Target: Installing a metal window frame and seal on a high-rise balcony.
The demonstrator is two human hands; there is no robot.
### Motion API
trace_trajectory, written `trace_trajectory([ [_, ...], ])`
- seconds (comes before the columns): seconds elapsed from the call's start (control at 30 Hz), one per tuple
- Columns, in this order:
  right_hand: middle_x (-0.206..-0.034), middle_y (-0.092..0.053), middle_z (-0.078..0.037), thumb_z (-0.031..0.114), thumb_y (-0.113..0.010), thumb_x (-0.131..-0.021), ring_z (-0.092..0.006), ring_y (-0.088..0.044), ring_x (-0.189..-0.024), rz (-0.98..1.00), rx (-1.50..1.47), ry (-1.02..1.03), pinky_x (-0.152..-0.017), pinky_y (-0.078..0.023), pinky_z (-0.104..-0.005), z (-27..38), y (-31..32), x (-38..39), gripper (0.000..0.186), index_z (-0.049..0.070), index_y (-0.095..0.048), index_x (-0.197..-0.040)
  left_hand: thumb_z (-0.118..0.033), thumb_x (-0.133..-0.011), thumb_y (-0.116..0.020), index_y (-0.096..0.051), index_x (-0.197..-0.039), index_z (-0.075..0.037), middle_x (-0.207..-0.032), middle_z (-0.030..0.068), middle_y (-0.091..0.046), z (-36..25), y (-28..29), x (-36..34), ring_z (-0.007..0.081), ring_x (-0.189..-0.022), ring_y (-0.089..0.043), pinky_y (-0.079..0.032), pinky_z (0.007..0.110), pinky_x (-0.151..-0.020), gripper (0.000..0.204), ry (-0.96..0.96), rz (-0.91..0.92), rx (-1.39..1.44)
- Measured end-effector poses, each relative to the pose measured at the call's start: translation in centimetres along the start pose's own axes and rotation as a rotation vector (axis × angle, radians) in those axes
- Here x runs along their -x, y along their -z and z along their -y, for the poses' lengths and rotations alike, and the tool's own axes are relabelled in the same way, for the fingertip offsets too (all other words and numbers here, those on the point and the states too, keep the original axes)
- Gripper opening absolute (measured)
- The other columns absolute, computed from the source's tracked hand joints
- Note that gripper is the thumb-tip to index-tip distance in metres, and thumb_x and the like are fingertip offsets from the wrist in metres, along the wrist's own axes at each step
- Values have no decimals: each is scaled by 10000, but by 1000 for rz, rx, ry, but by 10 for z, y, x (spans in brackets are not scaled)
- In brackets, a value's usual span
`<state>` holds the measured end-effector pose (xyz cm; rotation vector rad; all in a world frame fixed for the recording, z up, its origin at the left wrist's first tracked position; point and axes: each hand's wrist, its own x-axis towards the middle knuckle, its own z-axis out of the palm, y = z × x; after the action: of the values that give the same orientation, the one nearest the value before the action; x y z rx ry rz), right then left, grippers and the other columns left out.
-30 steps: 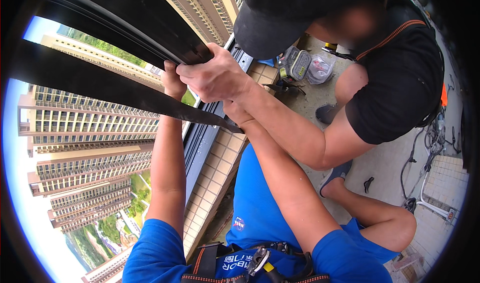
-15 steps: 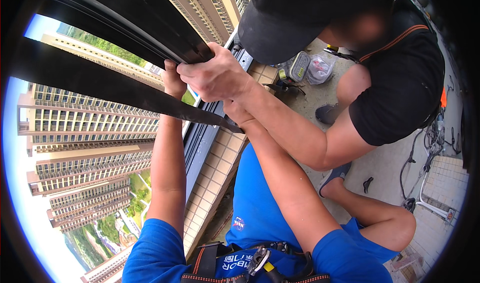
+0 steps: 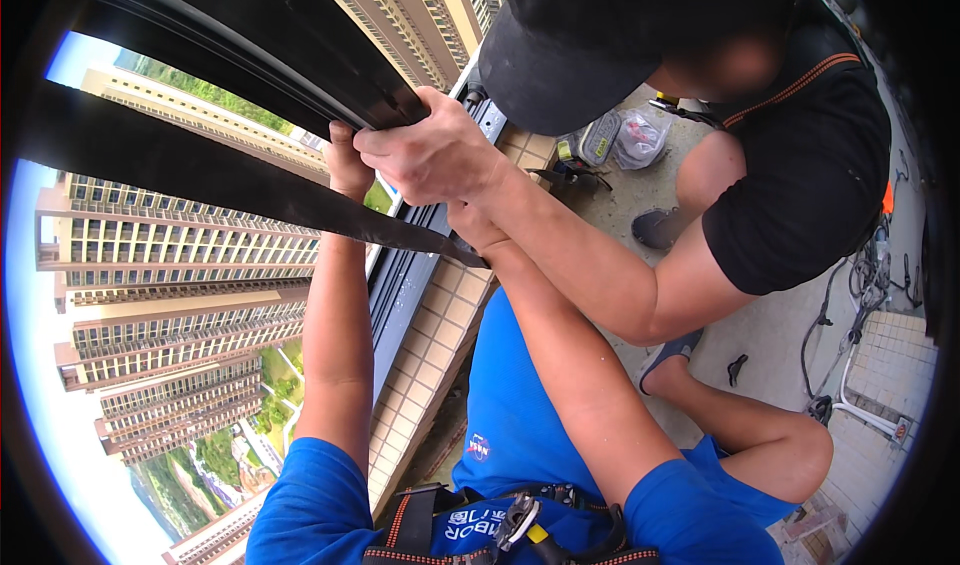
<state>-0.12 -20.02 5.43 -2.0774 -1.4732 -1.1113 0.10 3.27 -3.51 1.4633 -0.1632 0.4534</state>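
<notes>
A long black metal profile (image 3: 270,60) with lengthwise grooves slants in from the upper left. My left hand (image 3: 350,170) is closed at its underside near the lower end, with the fingers partly hidden behind it. A co-worker's hand (image 3: 430,150) grips the same profile just to the right. Under that person's forearm is my right hand (image 3: 474,225), low by the dark frame rail (image 3: 400,300); its fingers are covered. A separate flat black bar (image 3: 230,180) crosses in front of my left forearm and ends beside my right wrist.
The rail runs along a tiled ledge (image 3: 425,335), with high-rise buildings (image 3: 190,225) far below outside. Crouching at the right is the co-worker (image 3: 800,175), in a black cap and shirt. Clear plastic bag (image 3: 640,137), tool (image 3: 590,140) and ropes (image 3: 860,285) lie on the floor.
The co-worker's cap, shoulder and elbow have shifted very slightly right and down. Both my hands and the black bars stay in practically the same place.
</notes>
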Motion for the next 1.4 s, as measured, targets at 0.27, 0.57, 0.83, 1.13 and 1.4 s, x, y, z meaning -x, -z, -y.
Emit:
trace_trajectory([
  [0.27,-953,-562,76,157,-712,-851,-53,-637,-904,-23,9,-40,-757,-589,-350,1,-1,-2,211,118,-669,-1053,-681,-997,-517,-603,-1318,-28,-1243,70,-657,0,5,-1,200,-1113,-630,-511,380,-1000,732,18,23,23],
  [0.57,-883,-568,105,166,-723,-790,-64,-653,-875,-57,-79,-85,-783,-575,-375,1,-7,0,322,165,-694,-1111,-693,-967,-556,-680,-1219,45,-1155,94,-716,10,6,-4,182,-1046,-666,-544,364,-933,789,8,-56,42],
  [0.83,-873,-566,103,149,-715,-776,-80,-655,-864,-123,-120,-101,-788,-565,-380,3,-7,-2,232,170,-674,-1004,-702,-968,-542,-683,-1224,36,-1166,90,-710,4,6,-2,178,-1068,-657,-533,364,-950,793,31,-46,64],
  [1.13,-842,-463,59,169,-706,-721,-117,-596,-801,-136,-140,-118,-757,-537,-375,3,-12,-1,133,173,-607,-809,-696,-985,-512,-680,-1228,30,-1163,84,-712,6,5,-2,174,-1052,-661,-536,359,-934,784,17,-25,20],
  [1.4,-837,-546,88,102,-736,-724,-122,-661,-820,-97,-152,-113,-782,-567,-385,2,-3,0,212,180,-669,-909,-650,-1013,-516,-625,-1287,-4,-1224,98,-675,12,8,-3,214,-1093,-653,-533,381,-984,710,-19,5,-29],
])
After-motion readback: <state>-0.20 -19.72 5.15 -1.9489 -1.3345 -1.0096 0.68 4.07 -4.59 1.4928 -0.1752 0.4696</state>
